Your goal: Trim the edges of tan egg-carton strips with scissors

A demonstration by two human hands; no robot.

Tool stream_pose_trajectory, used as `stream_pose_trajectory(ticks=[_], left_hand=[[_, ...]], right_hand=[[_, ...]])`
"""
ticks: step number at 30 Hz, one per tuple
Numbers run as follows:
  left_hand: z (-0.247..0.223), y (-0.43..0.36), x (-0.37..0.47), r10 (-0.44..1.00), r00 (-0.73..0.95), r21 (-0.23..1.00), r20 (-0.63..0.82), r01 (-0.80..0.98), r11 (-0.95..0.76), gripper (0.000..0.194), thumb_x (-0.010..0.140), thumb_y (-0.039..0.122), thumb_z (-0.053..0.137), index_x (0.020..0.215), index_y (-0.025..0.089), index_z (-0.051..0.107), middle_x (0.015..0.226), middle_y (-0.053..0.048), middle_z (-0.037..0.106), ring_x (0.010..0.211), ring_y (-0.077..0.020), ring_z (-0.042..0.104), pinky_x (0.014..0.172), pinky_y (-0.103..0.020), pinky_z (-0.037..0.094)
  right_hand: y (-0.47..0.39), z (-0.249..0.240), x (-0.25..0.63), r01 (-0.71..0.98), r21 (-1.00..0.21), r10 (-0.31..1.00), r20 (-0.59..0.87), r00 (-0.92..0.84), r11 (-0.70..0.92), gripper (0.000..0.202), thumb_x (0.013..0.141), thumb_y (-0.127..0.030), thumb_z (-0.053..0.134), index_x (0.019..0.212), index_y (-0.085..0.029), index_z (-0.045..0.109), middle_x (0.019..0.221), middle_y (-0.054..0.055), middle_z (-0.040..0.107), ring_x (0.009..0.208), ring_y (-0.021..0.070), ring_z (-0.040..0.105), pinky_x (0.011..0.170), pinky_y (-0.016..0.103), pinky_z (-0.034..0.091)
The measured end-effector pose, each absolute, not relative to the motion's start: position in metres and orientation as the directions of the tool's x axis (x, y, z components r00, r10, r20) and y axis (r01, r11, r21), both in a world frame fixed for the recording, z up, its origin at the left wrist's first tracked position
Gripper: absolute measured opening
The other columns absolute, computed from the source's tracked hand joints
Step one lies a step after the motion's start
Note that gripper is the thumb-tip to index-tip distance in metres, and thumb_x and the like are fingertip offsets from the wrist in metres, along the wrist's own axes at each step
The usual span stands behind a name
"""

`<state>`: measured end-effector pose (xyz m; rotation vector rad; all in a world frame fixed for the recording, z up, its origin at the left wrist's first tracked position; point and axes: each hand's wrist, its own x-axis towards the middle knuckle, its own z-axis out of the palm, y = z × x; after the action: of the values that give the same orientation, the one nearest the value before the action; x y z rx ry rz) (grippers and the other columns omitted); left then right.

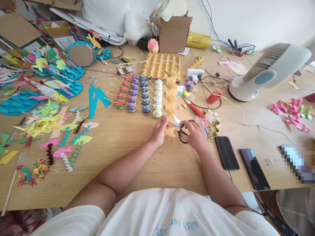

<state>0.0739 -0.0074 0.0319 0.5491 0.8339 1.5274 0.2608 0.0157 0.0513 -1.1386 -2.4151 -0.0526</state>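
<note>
My left hand grips the near left edge of a strip of egg carton, tan and unpainted, which stretches away from me. In my right hand is a pair of scissors with black handles. Their blades are parted and lie at the strip's near end, close to my left thumb. Left of the strip stand rows of painted egg-carton pieces: white, blue, purple and red, several with thin sticks poking out.
An egg tray lies behind the rows. Paper fish and scraps cover the left side. To the right are a red-handled tool, a red cup, a white fan, a cable and phones.
</note>
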Motion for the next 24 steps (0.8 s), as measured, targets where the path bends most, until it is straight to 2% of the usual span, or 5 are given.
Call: stream_pose_trajectory(ticks=[6, 14, 24], left_hand=[[0.030, -0.007, 0.074, 0.978, -0.177, 0.791, -0.112, -0.611, -0.020, 0.056, 0.078, 0.065, 0.076, 0.109, 0.023, 0.057, 0.103, -0.002, 0.072, 0.104, -0.0218, 0.068, 0.094, -0.035, 0.051], [0.023, -0.004, 0.077, 0.971, -0.212, 0.795, -0.113, -0.605, -0.039, 0.059, 0.077, 0.069, 0.076, 0.110, 0.024, 0.056, 0.106, -0.003, 0.072, 0.110, -0.0221, 0.068, 0.097, -0.036, 0.051], [0.020, -0.004, 0.077, 0.966, -0.233, 0.801, -0.109, -0.596, -0.053, 0.056, 0.079, 0.067, 0.075, 0.109, 0.024, 0.056, 0.096, 0.000, 0.068, 0.092, -0.0175, 0.067, 0.084, -0.031, 0.053]], right_hand=[[0.014, 0.051, 0.261, 0.750, -0.074, 0.699, 0.433, -0.570, 0.658, 0.039, 0.097, -0.047, 0.064, 0.127, -0.021, 0.066, 0.090, 0.005, 0.074, 0.088, 0.0239, 0.064, 0.078, 0.034, 0.041], [0.012, 0.052, 0.260, 0.779, -0.043, 0.733, 0.374, -0.568, 0.626, 0.036, 0.101, -0.044, 0.059, 0.127, -0.022, 0.068, 0.085, 0.005, 0.074, 0.082, 0.0232, 0.061, 0.070, 0.033, 0.035], [0.012, 0.052, 0.260, 0.801, -0.063, 0.761, 0.365, -0.537, 0.596, 0.033, 0.100, -0.041, 0.059, 0.126, -0.024, 0.070, 0.085, 0.005, 0.075, 0.080, 0.0217, 0.063, 0.067, 0.031, 0.034]])
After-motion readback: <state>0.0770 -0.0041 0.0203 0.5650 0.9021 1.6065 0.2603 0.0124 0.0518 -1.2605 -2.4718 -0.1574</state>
